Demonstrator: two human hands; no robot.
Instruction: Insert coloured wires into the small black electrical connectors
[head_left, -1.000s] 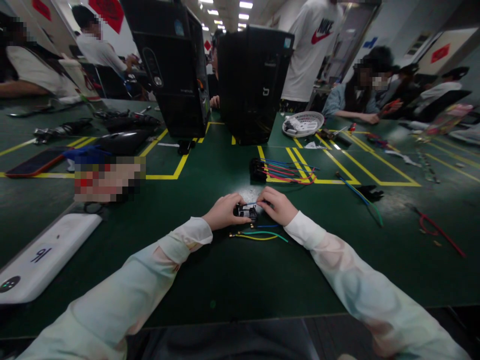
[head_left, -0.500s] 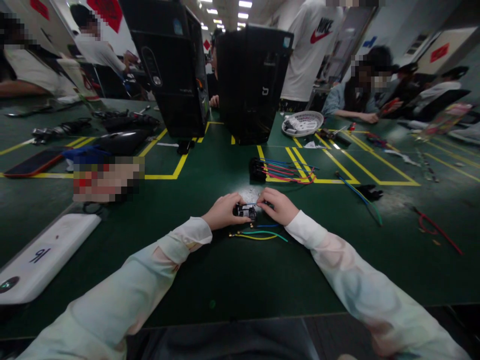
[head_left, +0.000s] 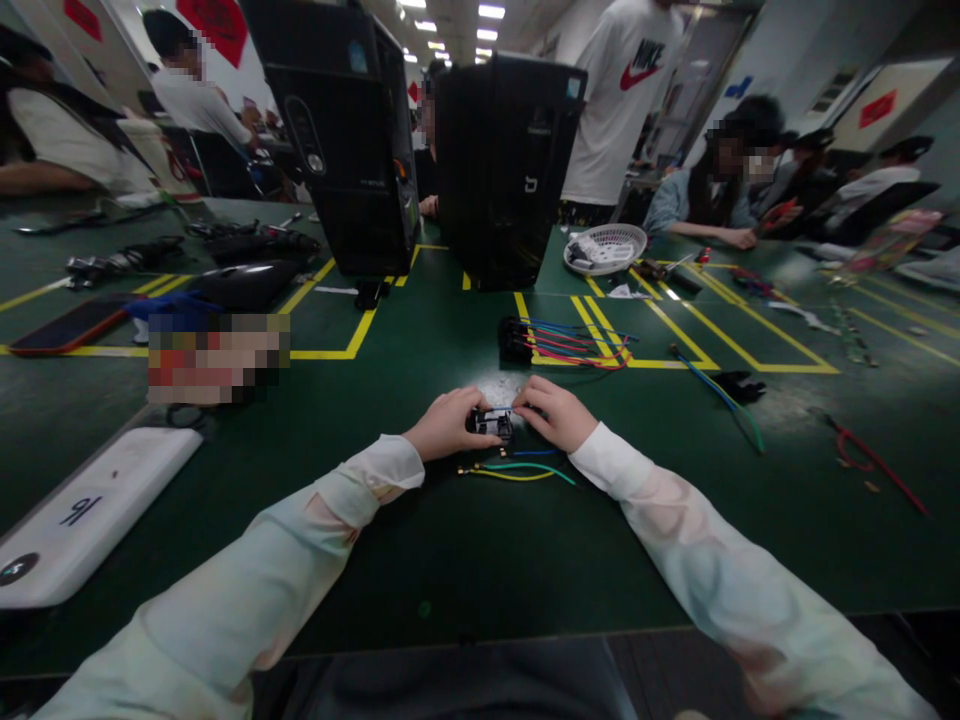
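My left hand (head_left: 450, 422) is closed around the left side of a small black plastic housing (head_left: 495, 426), its thumb along the near edge. My right hand (head_left: 553, 412) pinches a short blue wire (head_left: 501, 408) that runs across the far edge of the housing. Where the wire's left end sits is hidden by my left fingers. Just nearer to me, a green wire (head_left: 529, 465) and a yellow wire (head_left: 517, 476) with metal terminals lie on the table, beside another blue wire (head_left: 536, 452).
A black connector with several red and blue wires (head_left: 517, 340) lies beyond my hands. Two black computer towers (head_left: 352, 150) stand at the back. To the right are loose wires (head_left: 720, 390) and a white basket (head_left: 606, 246); a white case (head_left: 97, 510) lies left.
Both hands hold nearly the same pose on the housing and the blue wire. Nothing on the table near them has visibly moved.
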